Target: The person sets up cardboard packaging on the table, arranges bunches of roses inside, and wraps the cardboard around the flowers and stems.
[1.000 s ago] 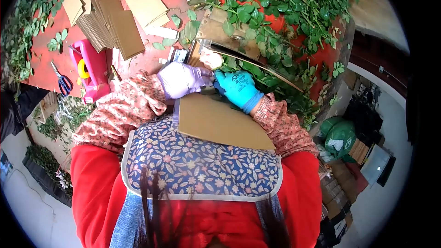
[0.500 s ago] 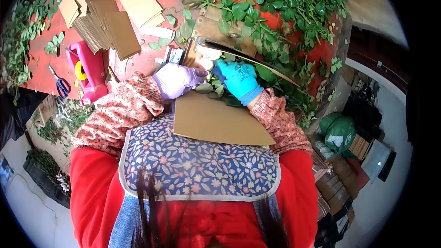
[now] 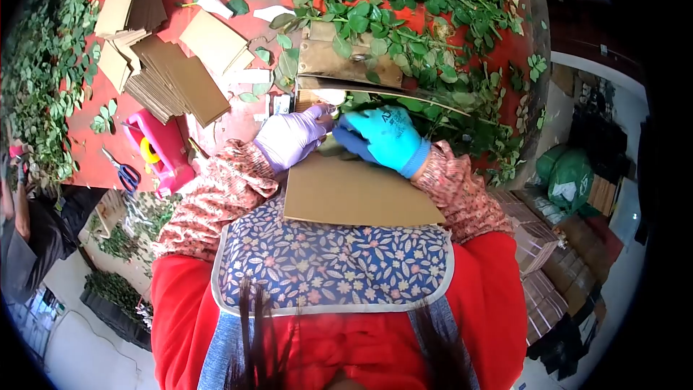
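Note:
My left hand [image 3: 292, 136], in a thin purple glove, reaches in at the pale flower heads [image 3: 332, 96], its fingers closed against them. My right hand [image 3: 386, 137], in a blue coated work glove, is curled just beside it over the leafy stems; what its fingers grip is hidden. Beneath both hands lies a brown cardboard sheet [image 3: 361, 191], its lower edge over my patterned apron. A second cardboard edge [image 3: 404, 92] stands up behind the flowers, with green leaves between the two sheets.
Stacked cardboard pieces [image 3: 177, 79] lie at the left of the red table [image 3: 238, 0]. Near them are a pink tape dispenser [image 3: 162, 152] and scissors [image 3: 124, 173]. Heaped leafy stems [image 3: 426, 0] cover the back right. A person's arm [image 3: 22, 209] shows at the far left.
The view has shifted, moving the hands and front cardboard slightly right in the picture. My hands have drawn closer together, covering more of the flowers. A person has come into view at far left.

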`<action>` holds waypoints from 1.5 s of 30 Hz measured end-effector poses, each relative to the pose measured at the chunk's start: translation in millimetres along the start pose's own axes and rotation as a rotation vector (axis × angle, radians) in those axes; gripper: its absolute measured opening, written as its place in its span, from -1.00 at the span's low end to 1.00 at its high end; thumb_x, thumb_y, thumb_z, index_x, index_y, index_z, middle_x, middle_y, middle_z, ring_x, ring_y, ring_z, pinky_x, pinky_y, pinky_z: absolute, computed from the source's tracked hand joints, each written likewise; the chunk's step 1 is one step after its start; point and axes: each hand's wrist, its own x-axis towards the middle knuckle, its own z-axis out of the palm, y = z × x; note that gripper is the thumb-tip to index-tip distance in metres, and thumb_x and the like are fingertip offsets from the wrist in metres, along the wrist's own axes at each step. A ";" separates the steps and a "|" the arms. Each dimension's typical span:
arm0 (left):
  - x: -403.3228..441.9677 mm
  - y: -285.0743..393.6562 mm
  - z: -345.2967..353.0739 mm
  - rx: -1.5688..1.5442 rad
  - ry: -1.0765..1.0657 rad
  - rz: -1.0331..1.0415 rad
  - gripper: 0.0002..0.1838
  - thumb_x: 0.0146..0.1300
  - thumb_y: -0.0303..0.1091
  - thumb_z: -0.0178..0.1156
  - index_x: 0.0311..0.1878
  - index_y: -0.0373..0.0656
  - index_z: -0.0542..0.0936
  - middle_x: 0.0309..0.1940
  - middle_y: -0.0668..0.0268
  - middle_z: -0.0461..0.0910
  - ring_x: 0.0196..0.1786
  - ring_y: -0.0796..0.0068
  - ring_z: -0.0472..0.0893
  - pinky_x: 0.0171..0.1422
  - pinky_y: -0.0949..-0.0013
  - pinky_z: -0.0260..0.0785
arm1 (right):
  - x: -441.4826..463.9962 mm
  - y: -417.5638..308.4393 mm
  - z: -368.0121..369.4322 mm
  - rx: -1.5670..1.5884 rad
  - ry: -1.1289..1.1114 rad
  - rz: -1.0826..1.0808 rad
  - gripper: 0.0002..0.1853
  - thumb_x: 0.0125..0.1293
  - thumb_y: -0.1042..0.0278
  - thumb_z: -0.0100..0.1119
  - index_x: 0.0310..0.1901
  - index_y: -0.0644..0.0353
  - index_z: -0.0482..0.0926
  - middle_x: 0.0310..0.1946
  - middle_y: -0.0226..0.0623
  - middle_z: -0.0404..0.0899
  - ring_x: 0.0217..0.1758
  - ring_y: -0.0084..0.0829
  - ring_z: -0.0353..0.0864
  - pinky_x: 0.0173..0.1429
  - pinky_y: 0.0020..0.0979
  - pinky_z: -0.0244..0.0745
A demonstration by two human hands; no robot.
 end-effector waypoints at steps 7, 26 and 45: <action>12.6 -23.9 7.0 -0.353 -0.080 0.128 -0.60 0.16 -0.58 0.25 0.10 -0.14 0.60 0.11 0.08 0.49 0.04 0.04 0.61 0.07 0.24 0.53 | -17.2 0.5 12.1 0.509 -0.232 -0.227 -0.74 0.33 0.06 0.14 -0.34 0.05 0.62 -0.50 -0.12 0.57 -0.46 -0.04 0.60 -0.35 -0.09 0.49; -19.8 10.6 29.1 -0.101 -0.038 -0.087 -0.64 0.25 -0.48 0.15 0.11 0.00 0.62 0.25 0.13 0.46 0.00 0.09 0.65 0.04 0.24 0.54 | 4.5 41.5 49.5 -0.151 -0.141 0.030 -0.70 0.20 0.11 0.27 -0.12 0.08 0.58 -0.28 -0.28 0.60 -0.17 -0.19 0.59 -0.09 -0.13 0.45; -26.9 6.0 46.9 -0.293 -0.026 -0.073 -0.59 0.22 -0.63 0.17 0.16 -0.18 0.54 0.09 0.20 0.50 0.11 0.40 0.51 0.24 0.40 0.35 | 27.1 27.5 52.0 -0.165 -0.112 -0.173 -0.83 0.24 0.27 0.10 -0.19 0.09 0.59 -0.39 -0.22 0.67 -0.30 -0.18 0.70 -0.26 -0.14 0.52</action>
